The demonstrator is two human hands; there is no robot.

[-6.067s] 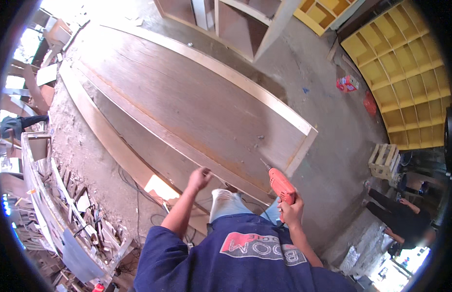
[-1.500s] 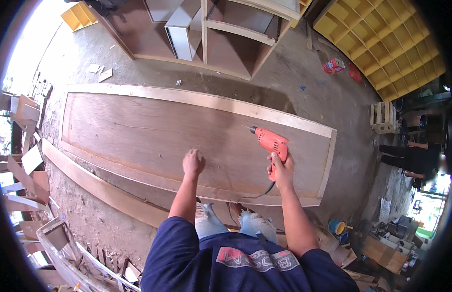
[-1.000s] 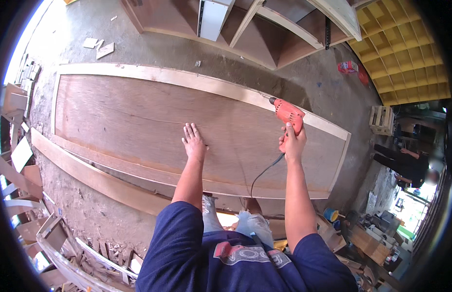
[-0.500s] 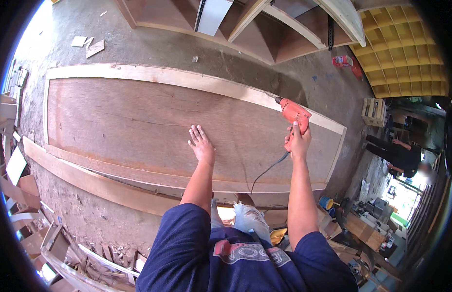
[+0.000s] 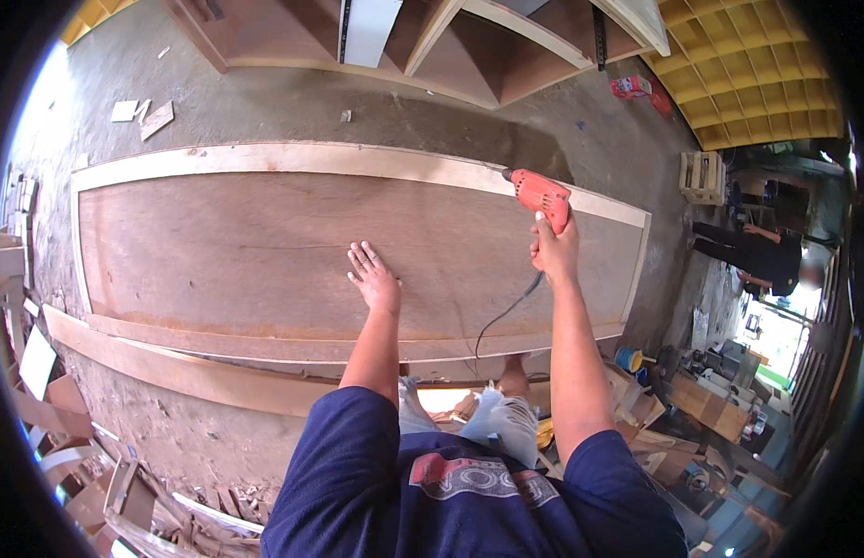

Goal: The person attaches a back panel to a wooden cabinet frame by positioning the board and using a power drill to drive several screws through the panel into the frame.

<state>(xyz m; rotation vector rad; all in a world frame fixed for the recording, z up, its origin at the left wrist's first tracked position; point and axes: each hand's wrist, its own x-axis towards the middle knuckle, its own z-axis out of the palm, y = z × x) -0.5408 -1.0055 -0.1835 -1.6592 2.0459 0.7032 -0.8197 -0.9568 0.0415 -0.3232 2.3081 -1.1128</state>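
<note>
A long framed plywood panel lies flat in front of me, with pale wooden strips along its edges. My left hand rests over the middle of the panel, fingers spread and nothing in it. In my right hand is a red electric drill, gripped by its handle. The drill's dark chuck points left at the far frame strip. From the handle a dark power cord curls down across the panel's near edge. Whether the drill's tip touches the strip I cannot tell.
A wooden cabinet carcass stands beyond the panel. Along the near left edge lies a long board. Wood scraps are heaped at lower left. At right are a wooden crate, a person in dark clothes and a cluttered bench.
The drill in my right hand has shifted slightly left and up in the picture. My left hand stays spread over the panel. The whole view has turned a little.
</note>
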